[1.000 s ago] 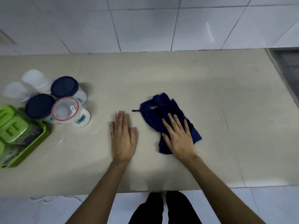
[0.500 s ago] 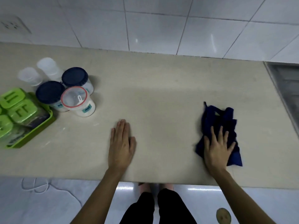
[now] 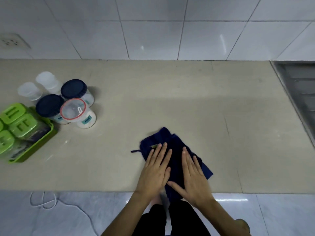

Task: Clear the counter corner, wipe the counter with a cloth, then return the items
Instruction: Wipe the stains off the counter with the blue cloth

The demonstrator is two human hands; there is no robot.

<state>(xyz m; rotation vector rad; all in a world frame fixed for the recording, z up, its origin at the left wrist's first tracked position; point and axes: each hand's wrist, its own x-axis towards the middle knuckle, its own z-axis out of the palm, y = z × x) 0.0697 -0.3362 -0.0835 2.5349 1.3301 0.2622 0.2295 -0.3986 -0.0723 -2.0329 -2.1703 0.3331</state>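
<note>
Wiping the bench.
Our hands [image 3: 156, 169] [image 3: 192, 174] press flat, side by side, on the cloth [image 3: 175, 150]; next, we judge, return the jars [image 3: 75, 106].

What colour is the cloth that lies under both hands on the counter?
The crumpled cloth is dark navy blue, plain, with no pattern; the head view shows it.

Single head view, looking steeply down (wide-angle), close over counter [image 3: 153, 92]

— Beyond the counter? White wall tiles [image 3: 153, 40]; a wall socket [image 3: 10, 42] far left; a steel drainboard [image 3: 300, 92], probably a sink's, far right.

— Below?

— Glossy floor tiles [image 3: 51, 218]; a white cable [image 3: 56, 204] looping there.
</note>
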